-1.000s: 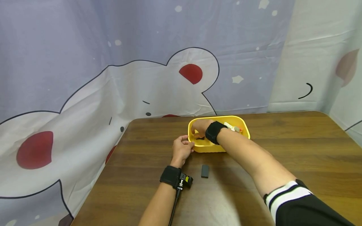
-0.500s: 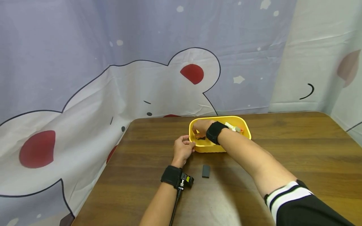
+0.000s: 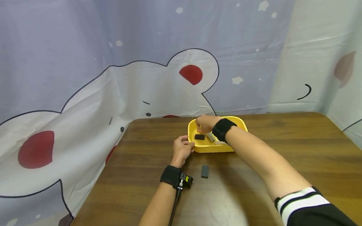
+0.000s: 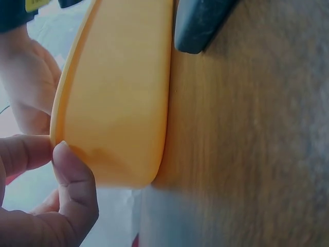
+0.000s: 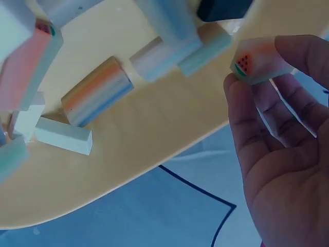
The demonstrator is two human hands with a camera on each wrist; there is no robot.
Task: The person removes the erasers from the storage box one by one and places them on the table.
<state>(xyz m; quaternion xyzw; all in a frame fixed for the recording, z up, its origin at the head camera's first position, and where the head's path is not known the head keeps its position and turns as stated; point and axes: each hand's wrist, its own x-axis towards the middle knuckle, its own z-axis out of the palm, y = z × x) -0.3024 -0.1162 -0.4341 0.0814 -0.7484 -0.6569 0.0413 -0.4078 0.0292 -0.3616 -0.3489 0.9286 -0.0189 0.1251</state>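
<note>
My left hand [image 3: 182,149] pinches the near left corner of a yellow plastic basket [image 3: 217,150]. In the left wrist view its thumb and index finger [image 4: 74,172] meet across the rim. My right hand [image 3: 207,123] is over the basket's left part, palm seen in the right wrist view. Between its thumb and fingertips it holds a small pinkish block with a watermelon print [image 5: 254,60]. A dark block [image 3: 199,137] and a grey block [image 3: 210,137] lie inside below it. Striped blocks [image 5: 97,91] and a white stick [image 5: 64,135] also show there.
A dark grey flat block [image 3: 205,171] lies on the brown wooden table [image 3: 135,175], in front of the basket. Behind the table hangs a patterned cloth [image 3: 135,84]. A black cable [image 3: 174,204] runs along my left forearm.
My right hand has risen a little and shifted right inside the basket, uncovering the dark and grey blocks. My right forearm has moved right. The left hand stays at the rim.
</note>
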